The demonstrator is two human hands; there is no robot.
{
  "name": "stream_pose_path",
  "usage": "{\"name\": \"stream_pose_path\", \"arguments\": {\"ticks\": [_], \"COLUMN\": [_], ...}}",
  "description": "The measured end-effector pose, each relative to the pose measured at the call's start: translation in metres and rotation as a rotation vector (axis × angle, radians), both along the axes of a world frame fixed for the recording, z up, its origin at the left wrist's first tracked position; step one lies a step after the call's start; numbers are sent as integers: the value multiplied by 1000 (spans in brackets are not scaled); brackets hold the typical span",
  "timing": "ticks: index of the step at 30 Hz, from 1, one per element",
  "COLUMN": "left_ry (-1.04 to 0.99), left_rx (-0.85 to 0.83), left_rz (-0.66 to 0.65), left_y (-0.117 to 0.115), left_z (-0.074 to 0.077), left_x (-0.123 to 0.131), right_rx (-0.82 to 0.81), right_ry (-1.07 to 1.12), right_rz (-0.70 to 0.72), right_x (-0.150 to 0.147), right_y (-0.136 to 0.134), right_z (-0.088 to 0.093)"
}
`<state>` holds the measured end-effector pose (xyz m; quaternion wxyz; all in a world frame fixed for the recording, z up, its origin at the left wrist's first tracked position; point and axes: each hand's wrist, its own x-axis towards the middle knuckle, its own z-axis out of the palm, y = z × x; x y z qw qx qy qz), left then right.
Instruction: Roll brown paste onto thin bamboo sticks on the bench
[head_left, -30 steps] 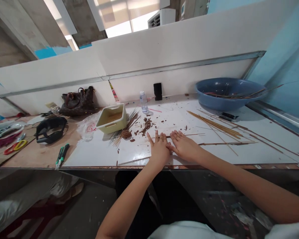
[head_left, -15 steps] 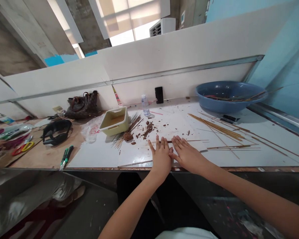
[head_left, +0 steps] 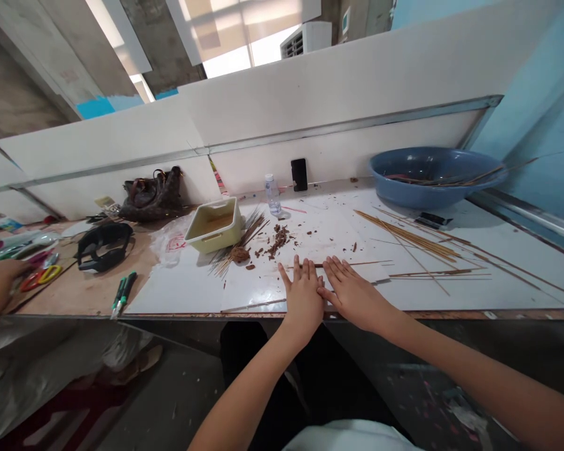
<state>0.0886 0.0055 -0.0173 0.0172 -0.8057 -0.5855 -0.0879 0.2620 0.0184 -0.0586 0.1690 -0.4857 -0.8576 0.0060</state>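
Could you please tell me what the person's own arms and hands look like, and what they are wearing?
The left hand and right hand are bare, with slim fingers and no gloves, rings or bracelets that I can see. The left forearm and right forearm show no sleeves or watch. A white top shows at the bottom of the view, with dark trousers.

Both hands palms down, side by side, open and flat, fingers spread. Left hand has its fingers pointing straight forward. Right hand is angled inward, fingers pointing forward and to the left. Right thumb touches the outer edge of the left hand. Left forearm, bare, comes up from the bottom of the view. Right forearm, also bare, reaches in at a long slant from the lower right.
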Motion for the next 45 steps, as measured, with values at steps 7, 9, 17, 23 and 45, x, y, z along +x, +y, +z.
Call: {"name": "stream_pose_path", "arguments": {"ticks": [7,9,17,23,45], "left_ry": [-46,-37,49,49,-215], "left_rx": [0,17,-6,0,254], "left_rz": [-29,-35,-168,-208,-290], "left_y": [-4,-2,14,-6,2], "left_z": [17,19,-1,-5,4], "left_x": [-10,-10,-6,-13,-64], "right_rx": [10,-2,-144,-172,-1], "right_ry": [62,71,37,28,110], "right_rz": [22,1,3,32,-32], "right_x": [8,8,-13,-15,85], "right_y": [-5,-1,20,-1,22], "right_z": [2,7,20,15,15]}}
